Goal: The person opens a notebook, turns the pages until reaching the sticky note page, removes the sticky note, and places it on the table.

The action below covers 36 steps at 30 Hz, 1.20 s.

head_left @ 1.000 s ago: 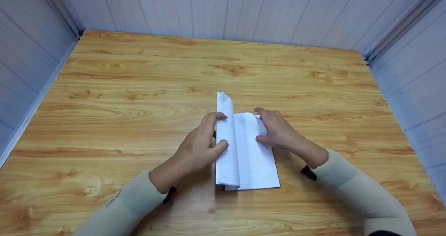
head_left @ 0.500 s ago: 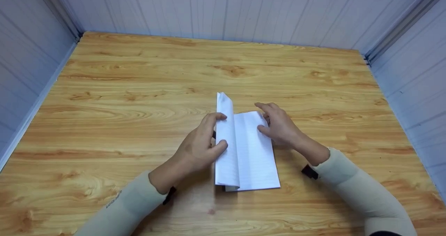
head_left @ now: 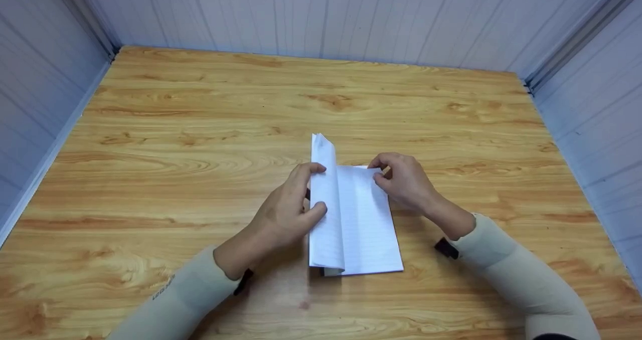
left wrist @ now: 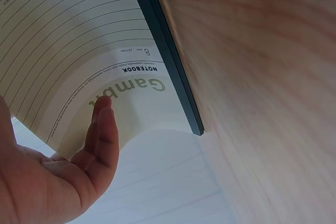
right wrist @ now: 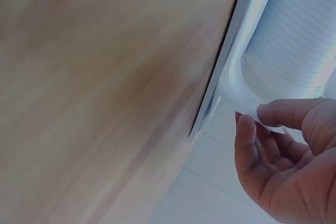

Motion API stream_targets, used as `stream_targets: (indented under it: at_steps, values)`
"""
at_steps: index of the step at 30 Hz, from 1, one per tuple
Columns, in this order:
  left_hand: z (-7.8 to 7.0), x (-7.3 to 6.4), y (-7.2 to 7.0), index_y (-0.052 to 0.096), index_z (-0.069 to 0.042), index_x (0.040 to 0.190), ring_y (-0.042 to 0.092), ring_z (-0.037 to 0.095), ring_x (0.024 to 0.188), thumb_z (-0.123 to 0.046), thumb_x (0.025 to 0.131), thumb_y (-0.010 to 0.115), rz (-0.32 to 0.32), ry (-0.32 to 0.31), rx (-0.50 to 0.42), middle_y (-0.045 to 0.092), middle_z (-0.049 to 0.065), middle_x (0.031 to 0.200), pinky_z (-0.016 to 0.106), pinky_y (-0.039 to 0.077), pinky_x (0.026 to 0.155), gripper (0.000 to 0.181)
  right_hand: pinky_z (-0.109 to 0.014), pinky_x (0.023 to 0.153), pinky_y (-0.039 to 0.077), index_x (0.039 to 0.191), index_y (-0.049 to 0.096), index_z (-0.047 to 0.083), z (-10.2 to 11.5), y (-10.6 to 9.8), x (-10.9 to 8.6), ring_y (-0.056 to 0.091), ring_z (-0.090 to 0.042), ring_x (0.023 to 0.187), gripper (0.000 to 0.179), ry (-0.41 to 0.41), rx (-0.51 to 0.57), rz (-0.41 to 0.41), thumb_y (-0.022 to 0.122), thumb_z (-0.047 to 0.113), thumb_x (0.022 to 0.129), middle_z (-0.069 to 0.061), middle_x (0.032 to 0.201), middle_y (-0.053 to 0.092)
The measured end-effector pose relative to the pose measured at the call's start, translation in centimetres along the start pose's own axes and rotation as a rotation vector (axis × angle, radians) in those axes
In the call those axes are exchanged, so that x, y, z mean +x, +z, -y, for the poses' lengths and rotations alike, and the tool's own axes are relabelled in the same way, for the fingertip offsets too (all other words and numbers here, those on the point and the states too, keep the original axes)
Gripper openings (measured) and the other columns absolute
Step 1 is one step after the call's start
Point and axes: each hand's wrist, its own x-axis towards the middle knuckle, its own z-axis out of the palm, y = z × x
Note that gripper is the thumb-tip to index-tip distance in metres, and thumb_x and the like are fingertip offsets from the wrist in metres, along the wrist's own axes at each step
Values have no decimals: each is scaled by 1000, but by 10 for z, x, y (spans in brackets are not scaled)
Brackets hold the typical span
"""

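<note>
An open notebook with lined white pages lies near the middle of the table. My left hand holds its raised left part, thumb and index finger on the folded-over pages. In the left wrist view, the cover shows printed lines and the word NOTEBOOK upside down, with a dark edge strip beside it; fingers of the left hand lie against it. My right hand pinches the top right corner of the right page. In the right wrist view, that page curls up between thumb and fingers.
The wood-grain table extends around the notebook on every side. White panel walls stand along its back, left and right edges. Dark wrist-worn devices show below the light sleeves.
My right hand has lifted off the page's right edge, shifted slightly up and right, and now pinches the page's top corner. The left hand and raised pages have stayed in place.
</note>
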Motion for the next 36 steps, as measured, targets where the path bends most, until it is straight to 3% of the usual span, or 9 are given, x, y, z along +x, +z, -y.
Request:
stream_targets:
  at_steps: [6,11,16,22,24,26,29,32,36]
  values:
    - [0,-1,2,34,-27,123,52,0,71,-26,75,50,-54,12,-3,45,-12,104,18,43,59,51,-23,51,46,94,63,13,1,-2,-2,57,-8,56,18,-10,-23,-11,54,11,79,-1,85,64]
    - [0,-1,2,33,-28,124,51,1,72,-28,75,50,-60,12,16,46,-11,103,19,42,58,51,-23,47,45,100,61,14,3,-3,-2,57,-9,53,23,5,-23,-16,54,11,79,-4,78,65]
    - [1,0,2,33,-28,124,51,1,73,-28,76,50,-57,10,19,46,-10,103,19,42,59,52,-23,47,45,95,62,14,5,-4,-3,58,-8,53,18,-10,-24,-43,52,10,80,-4,78,67]
    - [0,0,2,32,-26,125,52,2,75,-29,77,50,-42,5,17,46,-8,106,19,43,60,52,-22,41,40,95,63,14,10,-2,-5,47,-4,41,18,-59,-25,-58,49,20,84,-1,80,66]
    - [0,0,3,31,-26,125,52,2,76,-29,77,50,-38,0,18,46,-8,107,19,43,61,51,-23,40,36,98,63,15,12,-1,-6,39,-4,37,24,-62,-11,-43,44,25,88,2,68,61]
    - [0,0,3,32,-27,125,51,2,76,-30,77,50,-41,-2,19,46,-8,107,19,43,61,51,-24,40,34,100,63,16,15,0,-7,36,-6,37,29,-60,11,-14,37,24,90,2,68,61]
    - [0,0,3,33,-27,124,52,2,75,-29,76,50,-50,1,20,46,-9,105,19,43,61,50,-25,44,37,103,61,18,19,1,-9,46,-8,45,34,-77,46,54,31,13,89,0,71,62]
    - [0,0,4,34,-26,123,52,2,72,-29,76,51,-62,16,26,46,-10,101,18,43,60,50,-25,55,43,104,60,18,22,3,-11,60,-11,69,39,-110,66,114,31,3,83,-1,92,66]
    - [1,0,4,34,-25,123,51,2,70,-28,75,51,-69,31,32,47,-9,98,18,42,58,51,-24,61,44,108,59,19,26,6,-12,60,-8,87,37,-145,65,149,38,3,82,4,100,63]
